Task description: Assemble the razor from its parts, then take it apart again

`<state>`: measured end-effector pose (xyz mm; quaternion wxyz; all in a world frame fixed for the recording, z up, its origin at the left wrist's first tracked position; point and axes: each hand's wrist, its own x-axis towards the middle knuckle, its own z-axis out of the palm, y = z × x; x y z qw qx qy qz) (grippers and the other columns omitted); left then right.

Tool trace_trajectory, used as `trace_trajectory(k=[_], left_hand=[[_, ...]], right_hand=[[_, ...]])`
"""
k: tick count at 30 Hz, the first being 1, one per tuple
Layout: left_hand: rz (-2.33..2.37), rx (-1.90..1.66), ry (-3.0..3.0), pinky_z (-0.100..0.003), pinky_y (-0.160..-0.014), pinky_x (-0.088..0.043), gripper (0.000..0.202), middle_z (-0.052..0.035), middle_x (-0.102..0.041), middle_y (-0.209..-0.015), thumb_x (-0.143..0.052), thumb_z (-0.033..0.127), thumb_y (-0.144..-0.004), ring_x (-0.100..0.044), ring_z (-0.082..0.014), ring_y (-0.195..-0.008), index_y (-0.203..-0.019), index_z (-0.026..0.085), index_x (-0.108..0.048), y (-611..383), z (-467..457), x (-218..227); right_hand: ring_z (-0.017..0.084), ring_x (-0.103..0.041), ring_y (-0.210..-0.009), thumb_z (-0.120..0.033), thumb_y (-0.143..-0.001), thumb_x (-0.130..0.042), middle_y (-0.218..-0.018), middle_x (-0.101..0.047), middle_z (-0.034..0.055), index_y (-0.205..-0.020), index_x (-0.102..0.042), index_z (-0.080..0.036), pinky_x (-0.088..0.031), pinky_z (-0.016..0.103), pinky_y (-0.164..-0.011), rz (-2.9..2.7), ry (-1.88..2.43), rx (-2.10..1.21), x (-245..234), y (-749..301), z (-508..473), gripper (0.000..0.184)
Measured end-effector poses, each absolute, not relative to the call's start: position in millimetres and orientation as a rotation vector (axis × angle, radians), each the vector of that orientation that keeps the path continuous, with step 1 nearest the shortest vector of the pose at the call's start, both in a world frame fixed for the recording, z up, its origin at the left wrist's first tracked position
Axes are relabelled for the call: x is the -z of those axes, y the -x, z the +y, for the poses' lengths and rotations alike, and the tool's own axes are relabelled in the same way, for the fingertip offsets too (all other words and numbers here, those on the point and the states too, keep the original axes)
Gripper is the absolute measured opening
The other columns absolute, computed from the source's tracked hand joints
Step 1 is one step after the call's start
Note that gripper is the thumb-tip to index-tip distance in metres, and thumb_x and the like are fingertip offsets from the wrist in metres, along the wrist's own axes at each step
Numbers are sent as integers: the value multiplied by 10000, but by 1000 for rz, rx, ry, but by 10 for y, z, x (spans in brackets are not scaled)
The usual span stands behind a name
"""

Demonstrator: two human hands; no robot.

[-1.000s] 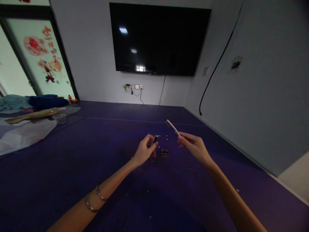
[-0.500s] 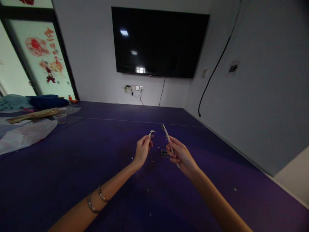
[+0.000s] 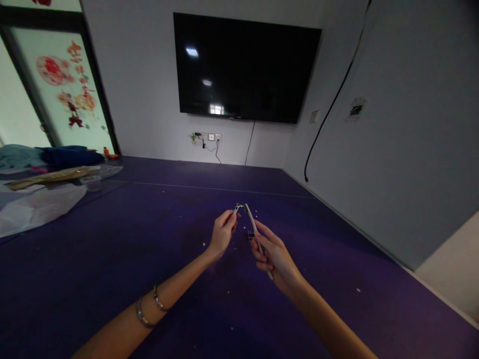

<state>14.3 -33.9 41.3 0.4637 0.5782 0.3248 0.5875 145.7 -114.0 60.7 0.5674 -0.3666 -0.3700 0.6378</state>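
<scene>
My left hand (image 3: 223, 232) pinches a small silvery piece (image 3: 237, 208) at its fingertips, held above the purple floor mat (image 3: 149, 239). My right hand (image 3: 271, 254) is wrapped round a slim white stick-like handle (image 3: 255, 232), its top end touching the small piece. Both hands meet at about mid-frame. A small dark object (image 3: 250, 235) lies on the mat just behind the hands, partly hidden. Two bracelets sit on my left wrist (image 3: 147, 306).
A large black TV (image 3: 247, 67) hangs on the far wall above a socket with cables (image 3: 209, 136). White plastic sheeting (image 3: 37, 207), wooden boards and blue cloth lie at the left. A grey wall (image 3: 392, 149) runs along the right. Small white crumbs dot the mat.
My right hand has moved left and toward me with the white handle, tilting it until its tip meets the small piece in my left hand, which has lifted slightly.
</scene>
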Motion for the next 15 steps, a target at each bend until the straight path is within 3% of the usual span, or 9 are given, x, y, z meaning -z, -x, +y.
trace_trajectory(k=[15], left_hand=[[799, -1474, -1399, -170, -396, -231, 266, 56, -398, -547, -515, 427, -793, -332, -56, -433, -781, 165, -559, -140, -343, -405]], right_hand=[[14, -281, -389, -321, -725, -661, -594, -472, -59, -1203, -499, -241, -105, 124, -330, -795, 833, -1490, -586, -1370, -1212, 511]])
